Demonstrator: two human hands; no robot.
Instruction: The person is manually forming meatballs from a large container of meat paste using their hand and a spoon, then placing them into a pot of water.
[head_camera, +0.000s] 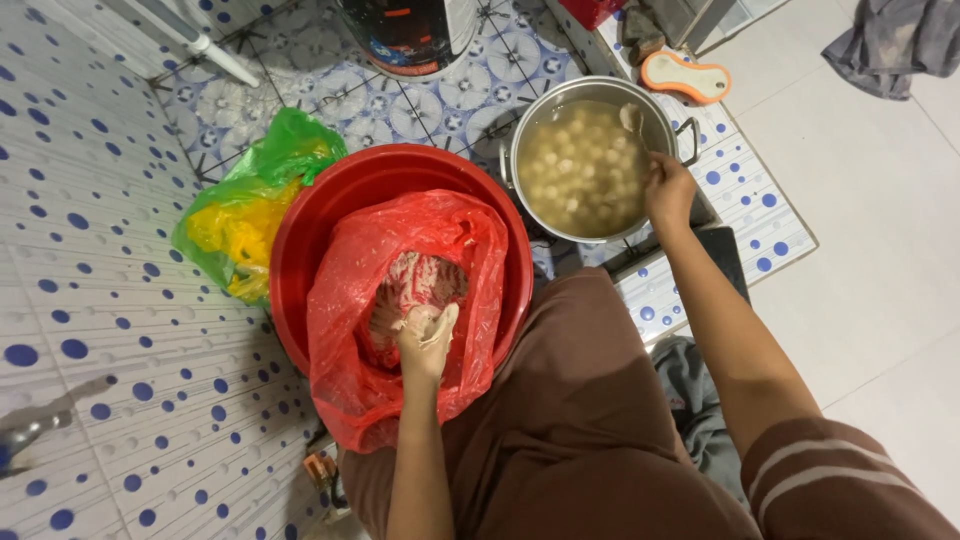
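My left hand (427, 338) reaches into a red plastic bag (350, 330) that sits in a red basin (310, 215); its paste-smeared fingers close around a lump of the pinkish-white paste (415, 285) inside. My right hand (668, 190) is at the right rim of a metal pot (588, 93) full of cloudy broth with several pale balls (580, 170) floating in it. The fingers grip the handle of a utensil (632, 120) that dips into the broth near the rim.
A green and yellow plastic bag (245, 215) lies left of the basin on the dotted tiled floor. A dark cylinder (410, 35) stands at the top. An orange-rimmed brush (685, 77) lies beyond the pot. Grey cloth (890, 40) lies top right.
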